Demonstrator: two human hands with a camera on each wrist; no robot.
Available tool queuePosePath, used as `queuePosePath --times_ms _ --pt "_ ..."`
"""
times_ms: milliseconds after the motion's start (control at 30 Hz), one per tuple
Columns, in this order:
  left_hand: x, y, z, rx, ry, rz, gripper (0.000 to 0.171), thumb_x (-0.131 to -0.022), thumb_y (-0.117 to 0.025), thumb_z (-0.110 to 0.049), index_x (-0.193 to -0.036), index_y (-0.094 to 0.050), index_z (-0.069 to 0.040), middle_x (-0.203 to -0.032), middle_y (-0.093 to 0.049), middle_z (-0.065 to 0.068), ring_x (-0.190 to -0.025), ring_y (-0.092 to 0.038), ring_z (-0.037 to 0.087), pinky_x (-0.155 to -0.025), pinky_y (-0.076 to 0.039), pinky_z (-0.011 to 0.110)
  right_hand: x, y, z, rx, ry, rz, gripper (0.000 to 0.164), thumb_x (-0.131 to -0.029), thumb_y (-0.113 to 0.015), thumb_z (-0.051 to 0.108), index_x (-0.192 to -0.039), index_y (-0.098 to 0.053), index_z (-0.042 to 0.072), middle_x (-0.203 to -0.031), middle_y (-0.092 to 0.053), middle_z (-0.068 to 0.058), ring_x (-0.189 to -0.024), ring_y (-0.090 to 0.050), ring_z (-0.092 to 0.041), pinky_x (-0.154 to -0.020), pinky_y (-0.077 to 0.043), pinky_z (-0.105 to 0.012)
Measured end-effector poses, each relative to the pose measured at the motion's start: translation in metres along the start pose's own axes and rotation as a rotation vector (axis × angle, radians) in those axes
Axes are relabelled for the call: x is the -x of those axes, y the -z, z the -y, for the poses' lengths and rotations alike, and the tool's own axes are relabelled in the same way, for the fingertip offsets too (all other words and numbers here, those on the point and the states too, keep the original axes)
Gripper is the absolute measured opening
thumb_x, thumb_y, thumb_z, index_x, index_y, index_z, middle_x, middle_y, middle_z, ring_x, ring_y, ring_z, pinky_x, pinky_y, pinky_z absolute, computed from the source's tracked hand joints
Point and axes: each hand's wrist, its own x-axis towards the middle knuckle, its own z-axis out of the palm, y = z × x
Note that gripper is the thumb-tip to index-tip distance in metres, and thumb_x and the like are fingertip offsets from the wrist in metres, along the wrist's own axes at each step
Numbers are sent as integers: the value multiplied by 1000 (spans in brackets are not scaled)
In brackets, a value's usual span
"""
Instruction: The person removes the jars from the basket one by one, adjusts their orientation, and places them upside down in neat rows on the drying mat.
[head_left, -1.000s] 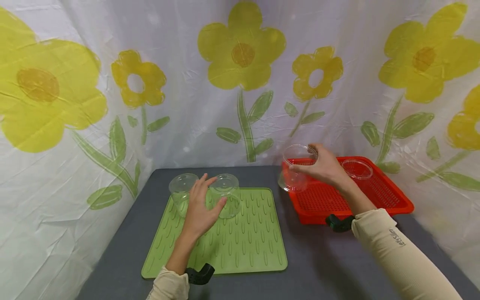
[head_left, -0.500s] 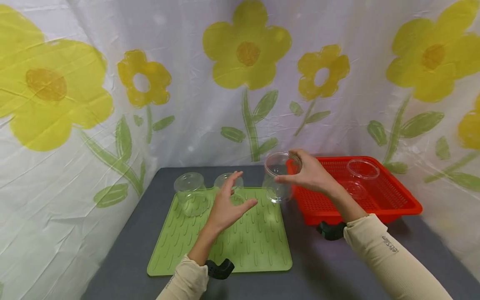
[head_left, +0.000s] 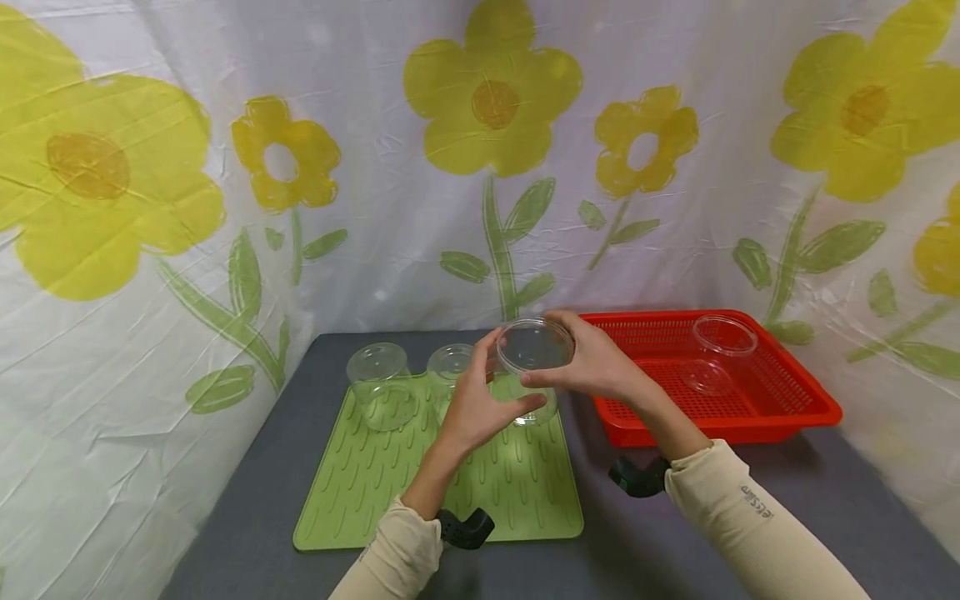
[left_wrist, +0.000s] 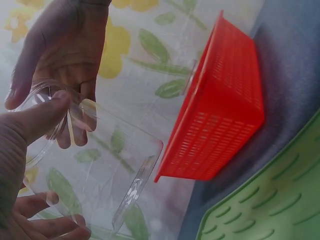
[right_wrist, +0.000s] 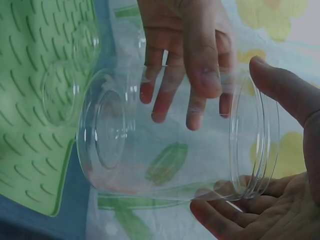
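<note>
Right hand holds a clear jar, left hand alongside

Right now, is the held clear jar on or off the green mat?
Off: the left wrist view shows a gap between the clear jar and the green mat.

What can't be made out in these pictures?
Head view: second container from left, partly hidden by the left hand.
Head view: right sleeve print, too small to read surely.
Left wrist view: floor of the red basket, hidden by its wall.
Right wrist view: rest of the right hand, cut off by the picture's right edge.
</note>
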Motion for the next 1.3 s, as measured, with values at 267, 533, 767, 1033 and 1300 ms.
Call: queuePosePath --times_ms 267,533,767,1033,1300 --pt "4 0 7 20 -18 -35 98 -76 -91 -32 -156 -34 -28 -153 -50 6 -140 -50 26 -111 -45 53 1 -8 0 -36 16 6 104 -76 -90 40 -157 -34 7 -158 -43 -15 -140 -48 -39 -108 -47 -58" --pt "10 -1 12 47 -16 -88 98 -78 -90 -28 -157 -32 -25 -154 -48 8 -140 -50 32 -111 -45 54 5 -11 -14 -140 83 25 105 -83 -84 38 -163 -20 15 -165 -32 -14 -145 -43 -39 -115 -39 -61" --pt "13 2 16 144 1 -146 98 -82 -87 -24 -159 -27 -19 -157 -45 15 -139 -50 43 -113 -44 55 6 -15 -35 -161 139 58 107 -82 -87 33 -163 -19 20 -163 -34 -13 -150 -35 -40 -118 -32 -64" --pt "19 1 13 380 26 -74 100 -86 -83 -34 -161 -20 -14 -159 -40 17 -136 -52 40 -114 -42 58 11 -34 -46 -197 135 25 111 -80 -89 31 -164 -17 27 -166 -29 -11 -153 -31 -38 -118 -30 -67" --pt "24 3 12 448 57 -49 101 -86 -83 -35 -162 -18 -16 -160 -39 15 -137 -51 39 -114 -43 57 15 -44 -49 -227 166 0 102 -81 -88 31 -162 -25 25 -166 -31 -5 -154 -30 -35 -116 -32 -67"
